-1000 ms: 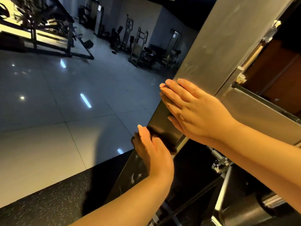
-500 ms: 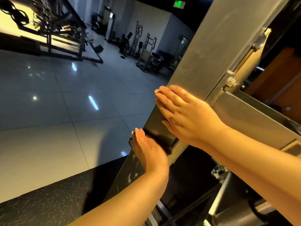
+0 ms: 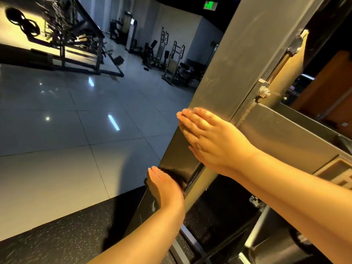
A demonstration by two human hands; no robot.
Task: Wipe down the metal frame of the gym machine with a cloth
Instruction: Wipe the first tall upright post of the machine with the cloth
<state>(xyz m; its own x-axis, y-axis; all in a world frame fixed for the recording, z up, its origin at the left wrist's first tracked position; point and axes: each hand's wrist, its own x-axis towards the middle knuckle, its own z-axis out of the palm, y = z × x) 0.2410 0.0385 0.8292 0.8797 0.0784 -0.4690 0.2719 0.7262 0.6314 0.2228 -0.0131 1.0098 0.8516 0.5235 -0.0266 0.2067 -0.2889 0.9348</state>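
Observation:
The gym machine's grey metal upright (image 3: 234,60) runs diagonally through the head view, and a crossbeam (image 3: 285,128) joins it at the right. My right hand (image 3: 207,138) lies flat on the upright's face with its fingers straight and together. Lower down, my left hand (image 3: 163,187) presses with straight fingers against the post's dark lower section (image 3: 177,149). A dark cloth (image 3: 176,177) shows only as a fuzzy edge beside that palm; most of it is hidden.
Pale glossy floor tiles (image 3: 66,130) spread to the left, bordered by black speckled rubber matting (image 3: 57,235). Other gym machines (image 3: 171,61) and a rack (image 3: 76,40) stand far back. Black machine parts and a roller (image 3: 276,244) sit low right.
The view has swung up and to the right. Both hands stay on the upright, and my left hand has slid slightly down the post away from my right hand.

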